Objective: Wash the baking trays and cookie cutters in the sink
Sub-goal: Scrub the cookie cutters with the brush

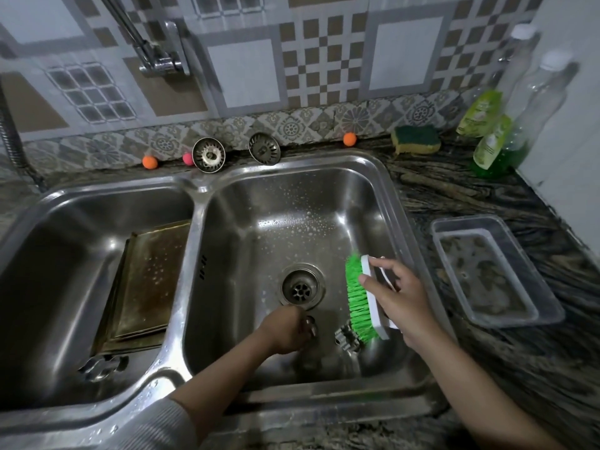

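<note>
Right hand (397, 300) grips the green scrub brush (362, 297); left hand (287, 329) fingers curl near the drain (299, 286), too blurry to tell what they hold.

Single head-worn view, wide-angle, looking forward and steeply down from close above a double sink (194, 203); tiled wall fills the upper frame beyond the fingers (378, 262), the counter edge lies nearest the camera.
</note>
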